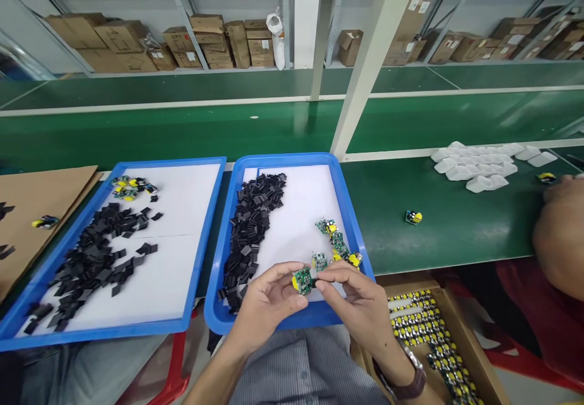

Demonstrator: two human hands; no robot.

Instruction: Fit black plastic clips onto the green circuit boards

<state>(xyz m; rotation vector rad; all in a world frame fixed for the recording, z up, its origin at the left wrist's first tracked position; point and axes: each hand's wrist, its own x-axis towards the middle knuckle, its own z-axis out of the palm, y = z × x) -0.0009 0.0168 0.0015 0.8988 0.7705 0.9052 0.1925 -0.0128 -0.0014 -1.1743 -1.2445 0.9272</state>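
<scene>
Over the near edge of the middle blue tray, my left hand grips a small green circuit board with a yellow part on its side. My right hand is pinched close against the board's right edge. Something small and dark shows at those fingertips, too small to name. Just beyond my fingers, several more circuit boards with yellow parts lie in the tray. A long heap of small black flat pieces fills the tray's left side.
Left of mine, another blue tray holds black pieces and boards. A cardboard box with rows of boards sits below right. White plastic holders and a lone board lie on the green table. A person sits at right.
</scene>
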